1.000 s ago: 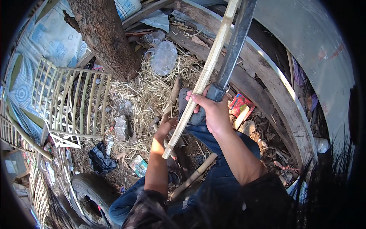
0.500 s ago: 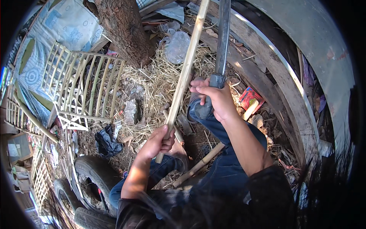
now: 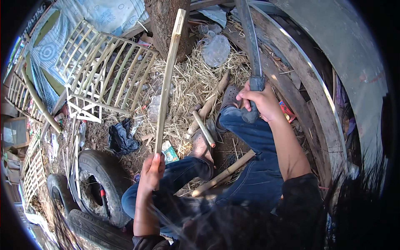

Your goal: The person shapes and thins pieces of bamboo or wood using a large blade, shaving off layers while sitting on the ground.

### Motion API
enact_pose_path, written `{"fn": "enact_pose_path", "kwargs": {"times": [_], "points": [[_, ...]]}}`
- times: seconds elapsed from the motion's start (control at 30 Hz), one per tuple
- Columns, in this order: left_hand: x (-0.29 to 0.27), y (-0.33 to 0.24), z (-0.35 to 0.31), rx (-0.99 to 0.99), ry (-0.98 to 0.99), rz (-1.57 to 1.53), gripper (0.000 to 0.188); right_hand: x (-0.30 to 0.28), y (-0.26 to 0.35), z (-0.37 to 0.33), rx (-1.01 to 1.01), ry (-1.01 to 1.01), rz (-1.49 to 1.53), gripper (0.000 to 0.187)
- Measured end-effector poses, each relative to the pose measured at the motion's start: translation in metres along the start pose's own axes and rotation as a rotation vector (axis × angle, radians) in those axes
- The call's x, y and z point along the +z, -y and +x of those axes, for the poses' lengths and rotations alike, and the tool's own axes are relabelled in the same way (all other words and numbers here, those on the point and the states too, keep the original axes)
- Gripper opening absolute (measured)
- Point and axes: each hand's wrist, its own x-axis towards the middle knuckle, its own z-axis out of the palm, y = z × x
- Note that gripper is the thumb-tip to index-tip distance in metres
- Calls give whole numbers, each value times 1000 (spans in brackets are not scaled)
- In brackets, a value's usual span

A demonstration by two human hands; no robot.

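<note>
My left hand (image 3: 152, 170) is closed round the lower end of a long split bamboo strip (image 3: 167, 81), which points up and away. In my right hand (image 3: 259, 100) is the dark handle of a machete (image 3: 251, 46), its long blade pointing away from me. Strip and blade are apart from each other. Between my feet, a short stick (image 3: 204, 129) and a thicker piece of wood (image 3: 214, 100) lie among pale bamboo shavings (image 3: 189, 83). A bamboo pole (image 3: 225, 173) lies on the ground by my right leg.
Bamboo lattice panels (image 3: 121, 79) lean at the left. Old tires (image 3: 104, 175) sit at the lower left, near a black plastic bag (image 3: 123, 136). A tree trunk (image 3: 171, 25) stands ahead. Curved planks (image 3: 300, 71) and a grey sheet (image 3: 346, 50) border the right.
My left hand has moved left and nearer to me, bringing the bamboo strip away from the machete. My right hand has shifted slightly right with the machete. The view has turned a little.
</note>
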Motion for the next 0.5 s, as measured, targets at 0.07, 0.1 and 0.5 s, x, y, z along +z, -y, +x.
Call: {"fn": "enact_pose_path", "kwargs": {"times": [0.07,0.1,0.5], "points": [[5,2,-1,65,0,-39,35,18,6,-12,19,49,-164,15],[4,5,-2,33,-22,0,37,27,9,-20,27,75,-289,16],[-7,26,-11,236,-20,324,34,75,9,-51,-207,296,-932,27]]}}
